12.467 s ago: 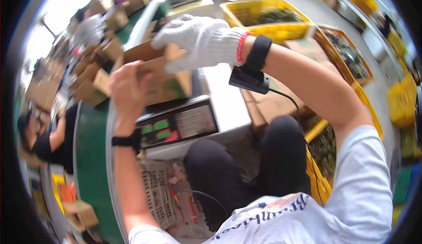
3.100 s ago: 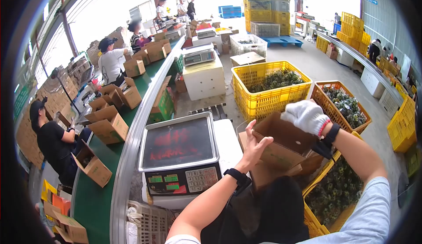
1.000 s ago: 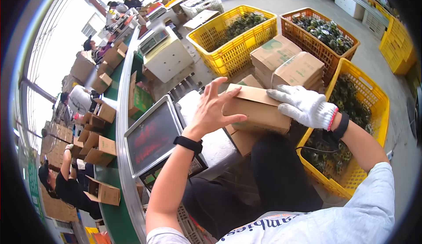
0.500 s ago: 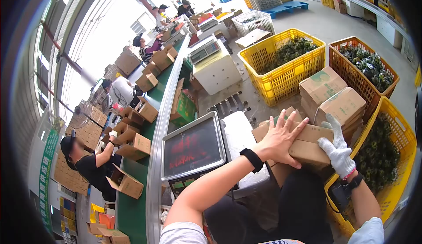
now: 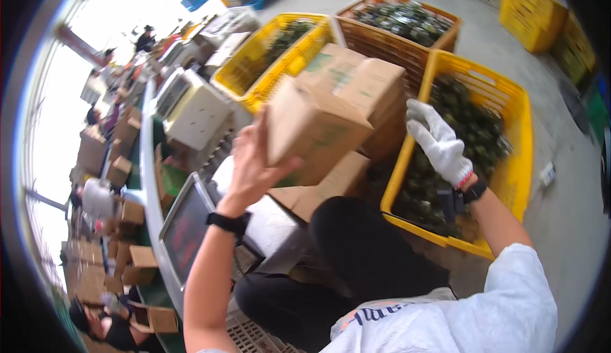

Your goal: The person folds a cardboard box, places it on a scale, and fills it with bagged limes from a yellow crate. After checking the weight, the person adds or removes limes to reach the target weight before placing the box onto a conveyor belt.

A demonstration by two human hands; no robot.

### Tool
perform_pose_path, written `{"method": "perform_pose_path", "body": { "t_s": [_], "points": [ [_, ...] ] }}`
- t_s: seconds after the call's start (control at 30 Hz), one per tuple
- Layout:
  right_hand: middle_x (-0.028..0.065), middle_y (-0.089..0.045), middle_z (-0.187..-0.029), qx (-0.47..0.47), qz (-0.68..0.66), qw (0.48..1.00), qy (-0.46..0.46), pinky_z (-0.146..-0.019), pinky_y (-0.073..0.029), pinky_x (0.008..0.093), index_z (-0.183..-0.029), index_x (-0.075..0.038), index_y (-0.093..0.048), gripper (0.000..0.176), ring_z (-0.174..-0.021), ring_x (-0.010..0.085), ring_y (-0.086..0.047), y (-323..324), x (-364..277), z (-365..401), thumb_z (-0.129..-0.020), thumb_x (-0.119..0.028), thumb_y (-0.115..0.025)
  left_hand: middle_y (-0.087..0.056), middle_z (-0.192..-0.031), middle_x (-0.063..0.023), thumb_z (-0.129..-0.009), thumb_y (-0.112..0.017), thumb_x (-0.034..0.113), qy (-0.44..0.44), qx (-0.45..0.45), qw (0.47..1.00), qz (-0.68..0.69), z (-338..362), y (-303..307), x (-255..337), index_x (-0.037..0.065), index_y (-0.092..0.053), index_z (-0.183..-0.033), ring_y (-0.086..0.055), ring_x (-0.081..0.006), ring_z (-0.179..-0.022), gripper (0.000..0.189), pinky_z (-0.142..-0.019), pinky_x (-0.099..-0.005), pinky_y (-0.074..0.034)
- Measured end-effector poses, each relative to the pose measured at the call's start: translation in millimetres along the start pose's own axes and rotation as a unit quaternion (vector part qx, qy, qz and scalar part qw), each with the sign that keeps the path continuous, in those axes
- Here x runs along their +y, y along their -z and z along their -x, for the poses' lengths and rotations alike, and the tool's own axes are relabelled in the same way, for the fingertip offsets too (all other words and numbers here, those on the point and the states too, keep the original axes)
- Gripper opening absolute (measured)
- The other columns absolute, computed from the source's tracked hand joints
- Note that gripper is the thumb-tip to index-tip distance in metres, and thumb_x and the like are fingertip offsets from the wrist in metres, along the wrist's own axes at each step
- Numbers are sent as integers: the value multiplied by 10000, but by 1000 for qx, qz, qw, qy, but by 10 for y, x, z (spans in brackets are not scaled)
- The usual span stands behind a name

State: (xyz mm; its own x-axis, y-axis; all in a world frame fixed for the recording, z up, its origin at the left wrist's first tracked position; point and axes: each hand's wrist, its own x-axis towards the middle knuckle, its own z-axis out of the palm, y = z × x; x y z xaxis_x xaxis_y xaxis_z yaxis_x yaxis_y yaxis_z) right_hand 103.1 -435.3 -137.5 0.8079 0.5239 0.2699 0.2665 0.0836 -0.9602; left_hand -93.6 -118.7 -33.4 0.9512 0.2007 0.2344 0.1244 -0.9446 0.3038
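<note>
My bare left hand (image 5: 254, 165) grips a closed cardboard box (image 5: 318, 133) by its left side, thumb across the near face and fingers along the far edge. The box is tilted and printed in green. Under it lies another cardboard box (image 5: 334, 187) with its flaps showing. My right hand (image 5: 442, 144), in a white knitted glove, is apart from the box, with fingers stretched out and nothing in them. It hovers over the edge of a yellow crate (image 5: 519, 136) of dark green, glossy things, too blurred to name.
Stacked cardboard boxes (image 5: 375, 85) stand just beyond. An orange-brown crate (image 5: 401, 47) and another yellow crate (image 5: 324, 31) are behind them. At left are a weighing scale (image 5: 188, 229) and a green conveyor belt (image 5: 159, 283), with people working along its far side.
My view has swung right. The box, earlier lying under my spread left hand, is now tilted up in its grip. My right hand has come away from the box, over the yellow crate.
</note>
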Motion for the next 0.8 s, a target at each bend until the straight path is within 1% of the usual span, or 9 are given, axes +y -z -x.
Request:
{"method": "perform_pose_path", "body": {
  "t_s": [0.07, 0.13, 0.27, 0.37, 0.47, 0.53, 0.6, 0.67, 0.8],
  "points": [
    [136, -648, -1281, 59, 141, 986, -70, -1023, -482, 331, -1400, -15, -542, 482, -1197, 221, -611, 915, 389, 89, -996, -245, -671, -493, -1460, -192, -964, -668, 428, 62, 9, 912, 405, -87, -21, 420, 50, -207, -1618, -496, -292, -1335, 885, -1119, -439, -396],
    [156, -638, -1326, 31, 216, 951, -221, -1047, -464, 333, -1405, -36, -545, 508, -1257, 261, -591, 1803, 469, 137, -1020, -360, -609, -460, -1508, -166, -1023, -589, 417, 117, -80, 869, 474, -201, -105, 789, 28, -208, -1604, -508, -237, -1344, 797, -1118, -373, -407],
    [79, -685, -1288, -105, 521, 821, -207, -906, -541, 328, -1383, -155, -606, 600, -1097, 232, -669, 2563, 73, 165, -947, -566, -585, -393, -1552, -168, -1023, -549, 525, 140, -198, 780, 576, -426, -920, 1594, 30, -215, -1587, -380, -236, -1436, 821, -1171, -391, -335],
    [48, -740, -1171, -231, 514, 737, -373, -849, -553, 301, -1313, -198, -667, 636, -879, 180, -733, 2716, -601, -6, -892, -668, -588, -562, -1432, -145, -1036, -514, 541, 204, -233, 696, 648, -591, -1765, 1915, 20, -425, -1491, -571, -224, -1298, 697, -1077, -375, -488],
    [85, -672, -1339, -143, 555, 769, -285, -1010, -493, 400, -1378, -160, -618, 726, -1174, 288, -659, 3266, 260, -48, -889, -695, -571, -572, -1428, -99, -1015, -503, 608, 336, -276, 609, 663, -550, -2349, 2254, 96, -434, -1495, -592, -199, -1267, 705, -1049, -385, -504],
    [201, -597, -1408, -42, 580, 743, -331, -1094, -432, 463, -1407, -59, -562, 798, -1305, 393, -551, 3194, 714, -113, -911, -684, -538, -558, -1449, -63, -950, -514, 718, 464, -316, 545, 623, -392, -2621, 2424, 139, -450, -1491, -550, -206, -1312, 795, -1055, -404, -476],
    [248, -580, -1403, -22, 565, 713, -415, -1105, -427, 476, -1389, -32, -557, 789, -1307, 406, -544, 3107, 986, -286, -920, -666, -533, -480, -1523, -33, -881, -518, 805, 521, -326, 537, 578, -213, -2967, 2453, 155, -350, -1545, -473, -230, -1380, 945, -1082, -434, -426],
    [270, -586, -1378, 68, 603, 710, -358, -1087, -438, 500, -1366, -20, -565, 761, -1286, 423, -555, 3216, 1631, -320, -925, -640, -540, -369, -1562, -172, -858, -522, 820, 535, -253, 566, 574, -70, -3205, 2494, 235, 19, -1636, -445, -330, -1373, 1113, -1000, -535, -433],
    [304, -602, -1332, 103, 538, 731, -407, -1060, -442, 518, -1367, -14, -559, 759, -1239, 456, -581, 3530, 2343, -543, -963, -649, -455, -290, -1599, -278, -806, -514, 872, 550, -155, 657, 491, 72, -3814, 2599, 150, 138, -1629, -373, -420, -1440, 1275, -1152, -457, -348]
  ]
}}
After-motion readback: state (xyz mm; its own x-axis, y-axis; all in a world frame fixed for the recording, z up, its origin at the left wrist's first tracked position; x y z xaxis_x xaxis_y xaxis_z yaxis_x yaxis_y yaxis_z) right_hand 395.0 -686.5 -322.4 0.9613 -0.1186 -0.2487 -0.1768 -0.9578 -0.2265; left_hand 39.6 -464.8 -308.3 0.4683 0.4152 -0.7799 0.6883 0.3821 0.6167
